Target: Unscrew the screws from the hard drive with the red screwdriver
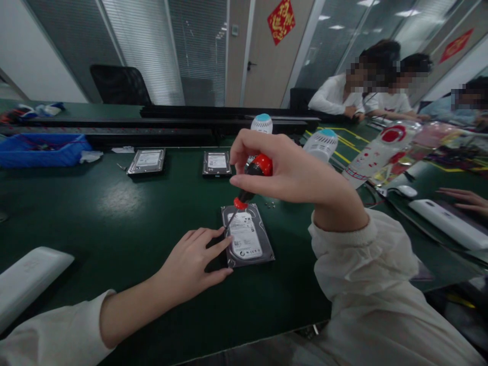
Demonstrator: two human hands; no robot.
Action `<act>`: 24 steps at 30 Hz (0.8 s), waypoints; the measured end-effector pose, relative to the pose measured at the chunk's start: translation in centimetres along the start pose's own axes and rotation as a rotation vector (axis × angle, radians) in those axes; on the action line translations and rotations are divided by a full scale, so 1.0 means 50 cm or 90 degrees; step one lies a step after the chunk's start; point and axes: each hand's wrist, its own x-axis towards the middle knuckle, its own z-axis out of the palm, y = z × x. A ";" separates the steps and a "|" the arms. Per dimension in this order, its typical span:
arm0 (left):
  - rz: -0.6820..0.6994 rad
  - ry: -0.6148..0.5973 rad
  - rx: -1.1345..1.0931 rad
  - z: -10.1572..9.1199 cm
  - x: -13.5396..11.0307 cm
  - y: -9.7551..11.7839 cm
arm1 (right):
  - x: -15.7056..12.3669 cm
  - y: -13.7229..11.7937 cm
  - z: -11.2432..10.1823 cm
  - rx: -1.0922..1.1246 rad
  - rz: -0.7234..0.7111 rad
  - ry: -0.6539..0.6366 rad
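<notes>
A hard drive (251,234) with a white label lies flat on the green table in front of me. My right hand (274,165) is closed around the red and black handle of a screwdriver (244,198), above the drive. The screwdriver is tilted, its thin shaft reaching down to the drive's left edge. My left hand (198,256) has its fingers stretched apart at that same edge. Its fingertips touch the drive near the screwdriver's tip, and the thumb is by the near left corner. Several small screws (270,205) lie just beyond the drive's far right corner.
Two more hard drives, one left (147,161) and one central (216,163), lie farther back. A blue bin (43,150) stands far left. White blue-topped devices (322,144) and bottles (381,152) stand right. Cables and a co-worker's hand (467,201) are right; other people sit beyond.
</notes>
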 end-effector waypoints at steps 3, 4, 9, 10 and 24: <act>-0.003 -0.004 0.006 0.000 0.000 0.000 | -0.002 0.001 -0.005 0.028 0.009 -0.022; -0.003 -0.004 0.008 0.000 0.000 0.000 | -0.005 0.001 -0.009 0.039 0.007 -0.041; 0.008 0.004 0.010 0.000 -0.001 0.001 | -0.012 0.003 -0.019 0.011 -0.003 -0.064; 0.010 0.007 0.012 0.000 -0.001 0.001 | -0.012 0.003 -0.017 0.002 0.005 -0.048; 0.015 0.010 0.007 -0.002 0.003 0.001 | -0.007 0.003 -0.017 0.055 -0.035 0.029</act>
